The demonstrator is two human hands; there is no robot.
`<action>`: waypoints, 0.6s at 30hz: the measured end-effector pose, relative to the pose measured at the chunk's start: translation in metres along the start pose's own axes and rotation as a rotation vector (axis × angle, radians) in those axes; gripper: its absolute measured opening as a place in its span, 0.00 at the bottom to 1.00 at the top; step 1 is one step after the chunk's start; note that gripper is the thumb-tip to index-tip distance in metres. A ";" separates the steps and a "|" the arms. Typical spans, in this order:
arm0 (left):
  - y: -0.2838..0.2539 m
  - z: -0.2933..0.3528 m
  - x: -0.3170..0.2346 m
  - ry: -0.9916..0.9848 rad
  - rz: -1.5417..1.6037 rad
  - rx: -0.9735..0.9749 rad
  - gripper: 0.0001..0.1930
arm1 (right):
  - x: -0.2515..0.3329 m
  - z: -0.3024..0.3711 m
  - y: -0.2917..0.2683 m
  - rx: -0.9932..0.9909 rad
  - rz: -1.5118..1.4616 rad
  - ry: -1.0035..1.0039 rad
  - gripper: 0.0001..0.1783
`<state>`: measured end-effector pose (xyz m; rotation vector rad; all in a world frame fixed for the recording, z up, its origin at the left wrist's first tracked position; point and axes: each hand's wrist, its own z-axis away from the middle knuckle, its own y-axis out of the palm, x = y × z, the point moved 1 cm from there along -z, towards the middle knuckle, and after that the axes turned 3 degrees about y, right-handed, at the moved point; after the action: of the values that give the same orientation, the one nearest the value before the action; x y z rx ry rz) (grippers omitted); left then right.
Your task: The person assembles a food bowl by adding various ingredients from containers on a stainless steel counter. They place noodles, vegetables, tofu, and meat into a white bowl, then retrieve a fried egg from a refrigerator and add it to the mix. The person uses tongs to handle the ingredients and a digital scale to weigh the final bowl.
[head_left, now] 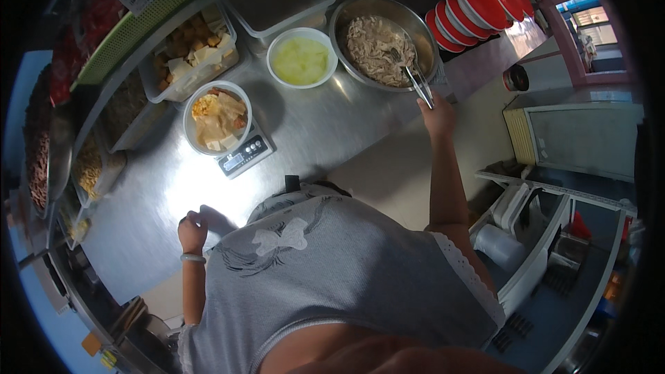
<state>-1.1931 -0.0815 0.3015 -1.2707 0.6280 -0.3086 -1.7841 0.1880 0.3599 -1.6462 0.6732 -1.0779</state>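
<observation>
My right hand (439, 118) is closed around the handles of metal tongs (419, 86). Their tips rest in the pale shredded meat (370, 45) that partly fills a steel bowl (429, 34). Loosely curled, my left hand (192, 233) hovers by the near left of the steel counter (305, 138), with nothing visible in it. A digital scale (251, 156) bears a round white tub (186, 122) of tofu, brown pieces and pale sheets. Between that tub and the steel bowl stands a white bowl (271, 69) of pale green slices (300, 61).
Behind the tub stands a clear box (149, 79) of tofu cubes; a lidded container (280, 0) is farther back. Red lids or plates (467, 14) lie stacked at the far right. Food bins (90, 173) line the left. A shelf rack (554, 235) stands at my right.
</observation>
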 end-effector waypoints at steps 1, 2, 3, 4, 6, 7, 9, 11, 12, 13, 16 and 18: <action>-0.001 0.000 -0.003 -0.006 0.016 -0.013 0.06 | -0.001 0.000 0.002 -0.007 0.000 -0.001 0.19; -0.001 0.000 -0.006 -0.012 0.032 -0.027 0.06 | -0.002 0.000 0.004 -0.015 0.000 -0.003 0.19; -0.001 -0.001 -0.006 -0.055 0.034 -0.008 0.06 | -0.004 -0.001 0.006 -0.020 -0.012 -0.006 0.19; -0.001 -0.001 -0.007 -0.063 0.027 -0.010 0.06 | -0.007 -0.003 0.008 -0.025 -0.025 -0.009 0.19; 0.000 -0.001 -0.007 -0.081 0.013 -0.015 0.06 | -0.008 -0.004 0.010 -0.024 -0.019 -0.006 0.19; 0.001 -0.001 -0.006 -0.089 0.023 -0.018 0.06 | -0.008 -0.005 0.010 -0.016 -0.001 0.000 0.19; 0.002 0.000 -0.005 -0.118 0.045 -0.033 0.06 | -0.002 -0.008 0.008 0.008 0.009 -0.010 0.20; 0.003 0.009 -0.009 -0.155 0.059 -0.020 0.07 | 0.006 -0.013 0.003 0.043 -0.007 -0.046 0.21; -0.001 0.011 -0.012 -0.179 0.062 -0.026 0.07 | 0.010 -0.012 0.001 0.052 -0.008 -0.057 0.21; 0.001 0.012 -0.009 -0.146 0.037 -0.045 0.07 | 0.012 -0.010 0.000 0.062 -0.022 -0.079 0.22; -0.006 -0.002 -0.017 -0.183 0.008 -0.018 0.07 | -0.006 -0.011 0.003 0.040 0.055 -0.064 0.24; 0.000 -0.004 -0.014 -0.213 -0.008 -0.026 0.08 | -0.008 -0.012 0.003 0.054 0.097 -0.030 0.24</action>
<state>-1.2066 -0.0772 0.3050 -1.3110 0.4464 -0.1687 -1.7988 0.1885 0.3552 -1.5650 0.6914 -0.9916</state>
